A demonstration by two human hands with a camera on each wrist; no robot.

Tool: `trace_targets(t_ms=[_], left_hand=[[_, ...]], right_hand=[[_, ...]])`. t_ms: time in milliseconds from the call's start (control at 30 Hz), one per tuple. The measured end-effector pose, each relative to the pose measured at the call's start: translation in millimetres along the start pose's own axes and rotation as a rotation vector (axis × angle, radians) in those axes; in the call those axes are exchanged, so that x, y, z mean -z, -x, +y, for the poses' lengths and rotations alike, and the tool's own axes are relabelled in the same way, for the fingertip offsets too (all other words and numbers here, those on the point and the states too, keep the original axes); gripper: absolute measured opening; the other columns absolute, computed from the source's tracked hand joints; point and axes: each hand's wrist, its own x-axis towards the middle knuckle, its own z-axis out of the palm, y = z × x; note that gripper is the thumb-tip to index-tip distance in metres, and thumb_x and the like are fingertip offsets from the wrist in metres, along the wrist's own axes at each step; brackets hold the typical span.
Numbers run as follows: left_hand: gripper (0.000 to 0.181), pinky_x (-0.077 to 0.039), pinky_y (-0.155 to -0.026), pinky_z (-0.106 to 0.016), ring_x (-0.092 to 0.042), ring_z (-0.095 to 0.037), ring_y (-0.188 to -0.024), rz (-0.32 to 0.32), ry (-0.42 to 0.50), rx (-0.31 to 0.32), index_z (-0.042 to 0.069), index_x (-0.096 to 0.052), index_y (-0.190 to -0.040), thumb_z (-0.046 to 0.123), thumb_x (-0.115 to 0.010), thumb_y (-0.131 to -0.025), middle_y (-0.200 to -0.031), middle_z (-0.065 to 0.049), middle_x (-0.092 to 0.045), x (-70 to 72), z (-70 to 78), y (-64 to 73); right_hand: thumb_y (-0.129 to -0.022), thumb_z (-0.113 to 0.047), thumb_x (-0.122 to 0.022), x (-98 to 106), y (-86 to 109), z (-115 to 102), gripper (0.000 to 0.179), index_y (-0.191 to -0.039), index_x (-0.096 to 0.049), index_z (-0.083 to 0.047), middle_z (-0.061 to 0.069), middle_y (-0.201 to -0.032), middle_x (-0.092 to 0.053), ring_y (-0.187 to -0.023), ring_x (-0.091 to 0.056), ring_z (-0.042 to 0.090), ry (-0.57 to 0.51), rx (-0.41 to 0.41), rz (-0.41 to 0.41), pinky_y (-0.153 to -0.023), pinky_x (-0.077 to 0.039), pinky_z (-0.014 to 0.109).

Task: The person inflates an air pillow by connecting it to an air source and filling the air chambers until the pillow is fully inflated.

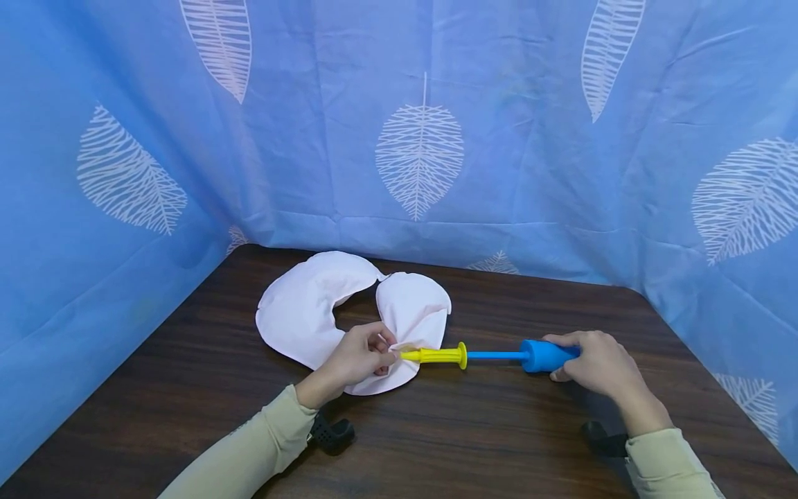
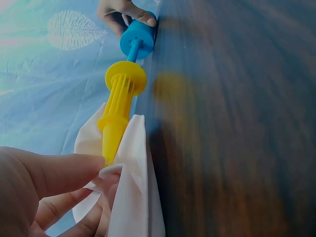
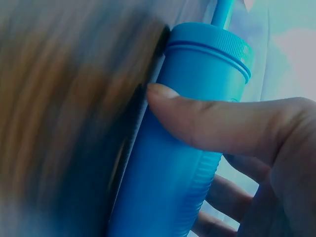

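Observation:
A white inflatable neck pillow (image 1: 296, 308), partly puffed and creased on its right lobe, lies on the table. My left hand (image 1: 360, 357) pinches the pillow's fabric at its valve, where the yellow nozzle (image 2: 112, 140) of a hand pump enters; the valve itself is hidden by thumb and fingers. The pump lies level, pointing left, its blue rod (image 1: 497, 355) drawn well out between the yellow handle (image 1: 445, 355) and the blue barrel (image 3: 163, 163). My right hand (image 1: 603, 360) grips that barrel, thumb across one side and fingers round the other.
Dark wood-grain table (image 1: 499, 430) lies under everything. Blue curtains (image 1: 517, 159) with white leaf prints enclose it at the back and both sides. A black strap device (image 1: 333, 435) shows by the left wrist, another (image 1: 605, 440) by the right.

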Motion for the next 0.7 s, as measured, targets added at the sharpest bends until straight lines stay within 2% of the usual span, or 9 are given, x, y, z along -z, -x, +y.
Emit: trace_targets(t_ms=[133,300,500,700], left_hand=[[0.015,-0.058,-0.067,-0.025,-0.064,-0.017,-0.068,0.0,-0.011,-0.002,0.006,-0.07,-0.107,0.002,-0.075,-0.094,-0.087,-0.009,-0.063,-0.3,0.8,1.3],[0.014,-0.058,-0.066,-0.025,-0.064,-0.016,-0.068,0.02,-0.007,-0.001,0.006,-0.07,-0.106,0.001,-0.075,-0.094,-0.086,-0.008,-0.063,0.8,-2.5,0.3],[0.014,-0.056,-0.066,-0.025,-0.064,-0.016,-0.067,0.035,-0.018,-0.008,0.006,-0.07,-0.105,0.001,-0.075,-0.094,-0.084,-0.007,-0.063,1.3,-3.3,0.1],[0.014,-0.056,-0.065,-0.025,-0.064,-0.015,-0.067,0.036,-0.019,-0.012,0.006,-0.07,-0.105,0.0,-0.076,-0.094,-0.084,-0.007,-0.064,-0.1,-0.9,0.9]], right_hand=[[-0.078,-0.019,-0.089,3.8,0.6,13.5,0.066,-0.141,-0.071,-0.01,0.043,-0.145,-0.056,-0.116,-0.06,0.059,-0.01,-0.042,-0.005,-0.074,-0.054,0.054],[-0.078,-0.017,-0.09,0.8,0.7,9.7,0.066,-0.14,-0.072,-0.009,0.042,-0.143,-0.057,-0.116,-0.059,0.061,-0.006,-0.042,0.013,-0.076,-0.054,0.058],[-0.076,-0.013,-0.093,-8.5,2.6,-13.8,0.062,-0.135,-0.076,-0.01,0.036,-0.134,-0.068,-0.114,-0.063,0.057,0.023,0.043,0.066,-0.079,-0.053,0.062],[-0.078,-0.022,-0.097,-24.0,5.8,-51.7,0.061,-0.135,-0.076,-0.013,0.024,-0.126,-0.076,-0.112,-0.065,0.051,0.13,0.172,0.129,-0.083,-0.053,0.067]])
